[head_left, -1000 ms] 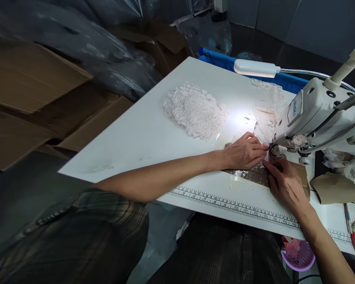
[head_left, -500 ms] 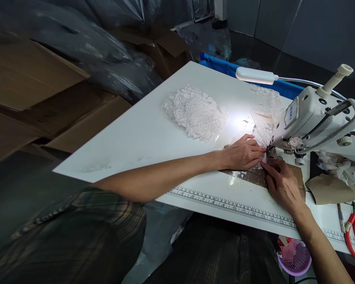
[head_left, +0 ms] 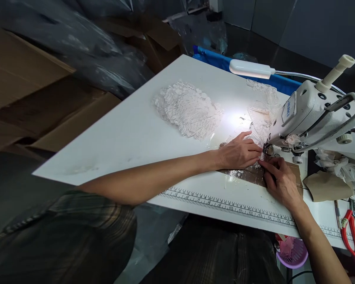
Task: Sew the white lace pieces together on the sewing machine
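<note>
White lace (head_left: 258, 132) lies under the needle area of a white sewing machine (head_left: 306, 116). My left hand (head_left: 239, 154) rests flat on its near part, fingers stretched toward the presser foot (head_left: 265, 147). Right of it, my right hand (head_left: 281, 181) has its index fingertip at the lace's near edge. The thumb is bent in below that finger, and the grip is partly hidden. Beneath both hands is a brown, tape-covered sheet (head_left: 258, 176). A loose heap of white lace pieces (head_left: 189, 110) sits farther left on the white table (head_left: 130, 134).
A lamp (head_left: 251, 69) lights the lace. Red-handled scissors (head_left: 351, 234) and a brown paper piece (head_left: 327, 185) lie at the right. A printed ruler (head_left: 225, 206) follows the front edge, with a purple basket (head_left: 294, 254) below. Cardboard boxes (head_left: 23, 71) stand left.
The view has shifted slightly, so everything appears a little farther left and up. Both hands keep nearly the same place at the presser foot.
</note>
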Demonstrator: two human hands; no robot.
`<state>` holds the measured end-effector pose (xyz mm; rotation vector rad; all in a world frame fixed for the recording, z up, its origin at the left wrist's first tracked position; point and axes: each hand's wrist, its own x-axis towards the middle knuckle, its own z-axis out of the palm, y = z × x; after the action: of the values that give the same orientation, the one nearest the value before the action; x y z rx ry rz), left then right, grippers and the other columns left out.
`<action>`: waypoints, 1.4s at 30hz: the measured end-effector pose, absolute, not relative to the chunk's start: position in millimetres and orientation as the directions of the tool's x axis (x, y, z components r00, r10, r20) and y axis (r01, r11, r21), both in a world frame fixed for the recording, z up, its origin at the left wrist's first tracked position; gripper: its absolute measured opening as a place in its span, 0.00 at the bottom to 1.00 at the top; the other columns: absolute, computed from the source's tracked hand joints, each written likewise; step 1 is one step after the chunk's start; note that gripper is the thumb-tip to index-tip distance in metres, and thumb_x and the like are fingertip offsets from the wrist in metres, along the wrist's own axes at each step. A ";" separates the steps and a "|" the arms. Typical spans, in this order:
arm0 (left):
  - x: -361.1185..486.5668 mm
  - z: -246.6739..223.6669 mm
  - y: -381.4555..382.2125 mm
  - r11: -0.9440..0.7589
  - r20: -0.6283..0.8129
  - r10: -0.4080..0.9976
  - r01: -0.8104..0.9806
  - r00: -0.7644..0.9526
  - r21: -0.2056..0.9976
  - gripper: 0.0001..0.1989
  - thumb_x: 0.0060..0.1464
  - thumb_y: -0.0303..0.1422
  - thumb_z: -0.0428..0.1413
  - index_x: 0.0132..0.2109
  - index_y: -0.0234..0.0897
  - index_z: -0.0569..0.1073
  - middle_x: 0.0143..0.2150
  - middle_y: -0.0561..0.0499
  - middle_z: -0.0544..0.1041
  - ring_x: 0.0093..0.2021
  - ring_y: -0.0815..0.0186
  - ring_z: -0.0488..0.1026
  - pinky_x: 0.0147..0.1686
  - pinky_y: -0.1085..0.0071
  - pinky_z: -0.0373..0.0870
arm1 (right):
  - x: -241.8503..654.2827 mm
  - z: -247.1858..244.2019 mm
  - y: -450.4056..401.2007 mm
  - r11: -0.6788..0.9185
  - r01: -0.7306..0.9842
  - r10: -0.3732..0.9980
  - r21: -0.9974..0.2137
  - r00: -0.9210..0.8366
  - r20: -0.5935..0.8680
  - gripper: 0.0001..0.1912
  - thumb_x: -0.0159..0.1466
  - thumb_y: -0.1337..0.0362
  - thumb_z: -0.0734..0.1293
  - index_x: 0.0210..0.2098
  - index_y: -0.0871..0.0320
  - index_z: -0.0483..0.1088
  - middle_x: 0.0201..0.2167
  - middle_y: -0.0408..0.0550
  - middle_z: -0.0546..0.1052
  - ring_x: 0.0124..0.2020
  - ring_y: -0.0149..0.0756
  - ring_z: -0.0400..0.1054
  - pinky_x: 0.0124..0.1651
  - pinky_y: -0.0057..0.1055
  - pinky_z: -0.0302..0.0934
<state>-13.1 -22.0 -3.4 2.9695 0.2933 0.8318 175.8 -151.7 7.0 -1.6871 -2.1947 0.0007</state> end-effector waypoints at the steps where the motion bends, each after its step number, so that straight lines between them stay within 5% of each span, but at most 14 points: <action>1: -13.4 -2.6 -22.2 -0.981 0.510 0.195 0.172 0.838 0.093 0.12 0.67 0.30 0.51 0.44 0.40 0.79 0.47 0.48 0.82 0.42 0.65 0.78 0.63 0.46 0.64 | 175.8 7.0 -151.8 0.287 0.933 0.931 -0.217 -0.218 0.291 0.20 0.66 0.68 0.60 0.53 0.50 0.76 0.42 0.52 0.72 0.38 0.38 0.70 0.38 0.34 0.71; 13: -12.9 -3.1 -21.5 -0.969 0.505 0.243 0.234 0.828 0.083 0.13 0.70 0.31 0.48 0.47 0.38 0.79 0.50 0.47 0.81 0.43 0.65 0.78 0.62 0.47 0.64 | 171.1 9.4 -148.0 0.249 0.958 0.947 -0.143 -0.210 0.243 0.22 0.66 0.68 0.60 0.57 0.52 0.74 0.44 0.55 0.72 0.34 0.37 0.70 0.31 0.31 0.68; 20: -7.3 -3.7 -22.0 -0.941 0.491 0.318 0.334 0.811 0.058 0.14 0.71 0.31 0.47 0.47 0.40 0.79 0.51 0.49 0.81 0.44 0.66 0.77 0.56 0.57 0.66 | 170.0 11.8 -140.5 0.161 0.984 0.977 -0.073 -0.149 0.154 0.22 0.67 0.66 0.60 0.58 0.53 0.73 0.41 0.57 0.73 0.28 0.36 0.68 0.23 0.28 0.59; 23: -4.5 -4.6 -24.8 -0.930 0.509 0.323 0.366 0.798 0.018 0.14 0.71 0.32 0.47 0.48 0.37 0.78 0.50 0.49 0.81 0.41 0.67 0.77 0.47 0.62 0.66 | 173.9 9.5 -138.7 0.162 0.974 0.975 -0.158 -0.133 0.180 0.21 0.67 0.64 0.60 0.57 0.55 0.74 0.39 0.57 0.73 0.30 0.38 0.69 0.27 0.31 0.63; 27: -1.0 -7.5 -29.3 -0.909 0.503 0.356 0.417 0.788 -0.009 0.13 0.70 0.32 0.48 0.47 0.37 0.78 0.50 0.48 0.81 0.40 0.66 0.75 0.43 0.64 0.64 | 186.2 3.9 -140.1 0.122 0.883 0.963 -0.453 0.005 0.269 0.21 0.67 0.62 0.58 0.55 0.54 0.74 0.44 0.54 0.73 0.36 0.37 0.72 0.39 0.35 0.69; 31: -2.9 -3.8 -26.0 -0.913 0.528 0.328 0.406 0.783 -0.035 0.12 0.70 0.31 0.48 0.46 0.33 0.77 0.51 0.44 0.79 0.42 0.65 0.75 0.44 0.64 0.65 | 201.5 3.0 -141.3 -0.037 0.744 0.967 -0.668 0.194 0.163 0.21 0.67 0.55 0.59 0.52 0.59 0.74 0.37 0.51 0.75 0.33 0.36 0.69 0.38 0.34 0.67; 37: -16.7 17.5 -8.8 -0.940 0.537 0.249 0.335 0.806 -0.066 0.14 0.69 0.28 0.47 0.41 0.33 0.76 0.43 0.44 0.79 0.39 0.65 0.73 0.38 0.66 0.66 | 213.6 29.3 -135.4 -0.112 0.780 0.993 -0.616 0.101 -0.052 0.21 0.64 0.49 0.61 0.45 0.57 0.75 0.21 0.42 0.72 0.24 0.35 0.64 0.29 0.32 0.61; 42: -16.5 16.7 -8.3 -0.983 0.490 0.141 0.180 0.860 -0.032 0.14 0.68 0.28 0.49 0.36 0.34 0.77 0.40 0.47 0.80 0.36 0.68 0.74 0.38 0.66 0.68 | 204.0 36.9 -124.7 -0.104 0.808 0.994 -0.580 0.098 -0.041 0.17 0.62 0.56 0.60 0.42 0.57 0.76 0.31 0.50 0.80 0.31 0.39 0.71 0.35 0.34 0.65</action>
<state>-16.5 -8.3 16.7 3.1032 0.2681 0.8086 204.0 -124.7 36.9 -1.9713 -1.7629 0.6081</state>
